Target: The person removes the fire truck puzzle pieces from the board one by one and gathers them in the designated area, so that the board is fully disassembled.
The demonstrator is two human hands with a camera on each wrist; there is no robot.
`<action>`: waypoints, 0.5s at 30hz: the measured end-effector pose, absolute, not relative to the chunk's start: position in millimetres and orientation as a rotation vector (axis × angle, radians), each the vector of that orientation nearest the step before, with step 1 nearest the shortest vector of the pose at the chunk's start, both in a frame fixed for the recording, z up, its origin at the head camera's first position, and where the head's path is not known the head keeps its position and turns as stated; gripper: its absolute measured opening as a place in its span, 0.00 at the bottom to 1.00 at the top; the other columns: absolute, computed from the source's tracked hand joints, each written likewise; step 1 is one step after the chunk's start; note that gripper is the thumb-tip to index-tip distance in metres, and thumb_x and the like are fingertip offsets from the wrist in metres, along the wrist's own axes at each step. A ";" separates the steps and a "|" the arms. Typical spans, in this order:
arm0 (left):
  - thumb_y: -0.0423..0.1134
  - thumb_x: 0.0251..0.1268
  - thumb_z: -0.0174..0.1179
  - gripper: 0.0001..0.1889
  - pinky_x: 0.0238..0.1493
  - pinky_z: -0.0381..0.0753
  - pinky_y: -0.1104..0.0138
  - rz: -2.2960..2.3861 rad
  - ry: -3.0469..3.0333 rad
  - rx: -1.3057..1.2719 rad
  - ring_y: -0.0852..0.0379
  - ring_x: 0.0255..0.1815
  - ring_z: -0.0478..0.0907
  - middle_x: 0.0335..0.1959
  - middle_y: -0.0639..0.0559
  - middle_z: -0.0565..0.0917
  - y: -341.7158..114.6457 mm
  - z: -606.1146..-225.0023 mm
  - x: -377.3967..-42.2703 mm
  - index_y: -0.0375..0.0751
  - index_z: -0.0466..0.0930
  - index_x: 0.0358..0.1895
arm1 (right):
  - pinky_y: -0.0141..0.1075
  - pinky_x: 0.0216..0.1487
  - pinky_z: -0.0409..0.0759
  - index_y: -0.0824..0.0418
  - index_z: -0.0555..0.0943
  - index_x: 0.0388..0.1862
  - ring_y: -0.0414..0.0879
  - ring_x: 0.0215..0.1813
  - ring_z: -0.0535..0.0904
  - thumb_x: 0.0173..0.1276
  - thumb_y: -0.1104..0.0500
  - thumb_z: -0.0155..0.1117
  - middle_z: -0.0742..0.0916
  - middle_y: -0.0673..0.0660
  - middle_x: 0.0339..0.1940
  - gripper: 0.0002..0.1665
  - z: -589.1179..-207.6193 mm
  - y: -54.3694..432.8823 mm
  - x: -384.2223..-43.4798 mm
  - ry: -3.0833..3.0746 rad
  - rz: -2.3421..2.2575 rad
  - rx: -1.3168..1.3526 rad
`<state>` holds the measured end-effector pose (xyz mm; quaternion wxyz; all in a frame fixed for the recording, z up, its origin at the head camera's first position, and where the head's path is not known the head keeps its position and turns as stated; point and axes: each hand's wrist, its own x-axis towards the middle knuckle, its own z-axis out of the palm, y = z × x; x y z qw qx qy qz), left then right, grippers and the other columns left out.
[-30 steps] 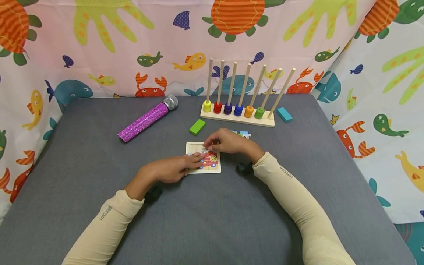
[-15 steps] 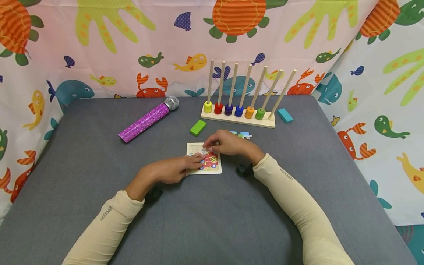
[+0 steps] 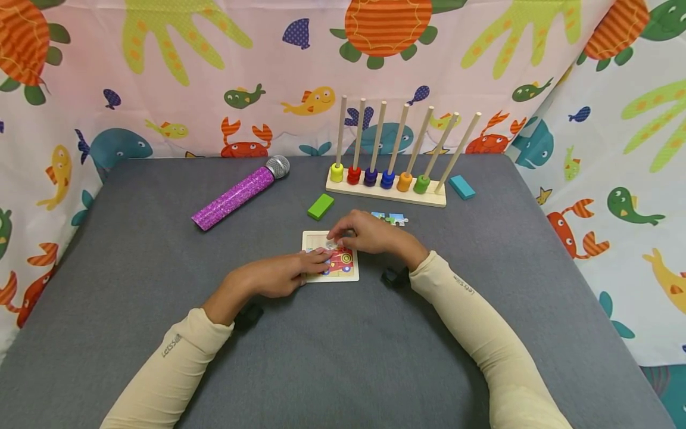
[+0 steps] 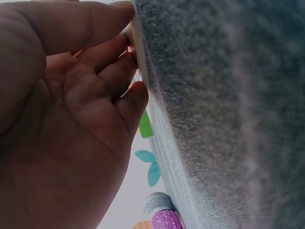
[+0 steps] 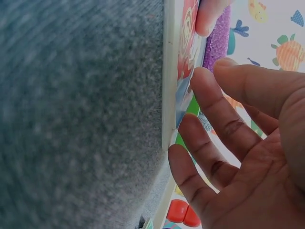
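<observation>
A small wooden jigsaw puzzle board [image 3: 351, 278] with a red vehicle picture lies on the grey table. My left hand [image 3: 276, 275] rests on its left side, fingers laid over the picture. In the left wrist view, the thumb [image 4: 90, 24] reaches the board's edge. My right hand [image 3: 370, 231] is over the board's upper part, thumb and index fingertips close together at a small pale puzzle piece [image 3: 330, 244], mostly hidden by the fingers. In the right wrist view, the other fingers [image 5: 198, 138] of that hand extend along the board's edge.
Loose blue and green puzzle pieces [image 3: 396, 219] lie behind my right hand. Farther back are a green block [image 3: 320, 207], a purple glitter microphone [image 3: 236, 196], a peg stacker [image 3: 386, 189] with coloured beads and upright rods, and a teal block [image 3: 462, 187]. A patterned curtain [image 3: 214, 119] stands behind.
Hardly anything differs. The right hand's fingers shift very slightly at the board, while the left hand stays in place; the whole view drifts a little.
</observation>
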<state>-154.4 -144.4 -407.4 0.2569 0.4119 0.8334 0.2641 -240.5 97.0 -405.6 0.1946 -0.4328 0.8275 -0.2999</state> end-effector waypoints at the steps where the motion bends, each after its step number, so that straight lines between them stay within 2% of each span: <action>1: 0.25 0.71 0.47 0.27 0.72 0.49 0.50 0.717 2.261 1.119 0.50 0.77 0.45 0.77 0.47 0.54 -144.3 -407.1 -154.3 0.39 0.63 0.72 | 0.38 0.47 0.78 0.62 0.85 0.51 0.41 0.42 0.79 0.69 0.65 0.62 0.87 0.51 0.45 0.13 -405.3 97.4 -240.2 2.319 -0.842 -1.211; 5: 0.24 0.71 0.47 0.27 0.72 0.49 0.50 0.723 2.262 1.124 0.50 0.77 0.45 0.77 0.47 0.54 -144.2 -405.5 -153.8 0.38 0.64 0.72 | 0.39 0.49 0.78 0.62 0.84 0.52 0.42 0.45 0.79 0.69 0.65 0.62 0.86 0.52 0.47 0.13 -403.9 98.7 -238.5 2.337 -0.836 -1.190; 11: 0.23 0.70 0.46 0.27 0.72 0.49 0.51 0.731 2.263 1.123 0.50 0.77 0.45 0.77 0.47 0.53 -144.2 -404.8 -153.3 0.38 0.65 0.72 | 0.39 0.43 0.78 0.61 0.84 0.52 0.46 0.41 0.77 0.69 0.67 0.62 0.83 0.55 0.46 0.14 -400.8 99.0 -234.9 2.422 -0.851 -1.112; 15: 0.23 0.69 0.46 0.28 0.72 0.48 0.50 0.732 2.260 1.119 0.49 0.77 0.45 0.78 0.47 0.52 -143.7 -404.7 -153.0 0.38 0.64 0.72 | 0.39 0.45 0.78 0.62 0.84 0.52 0.45 0.42 0.78 0.69 0.68 0.61 0.85 0.55 0.46 0.14 -398.4 97.1 -233.9 2.450 -0.852 -1.046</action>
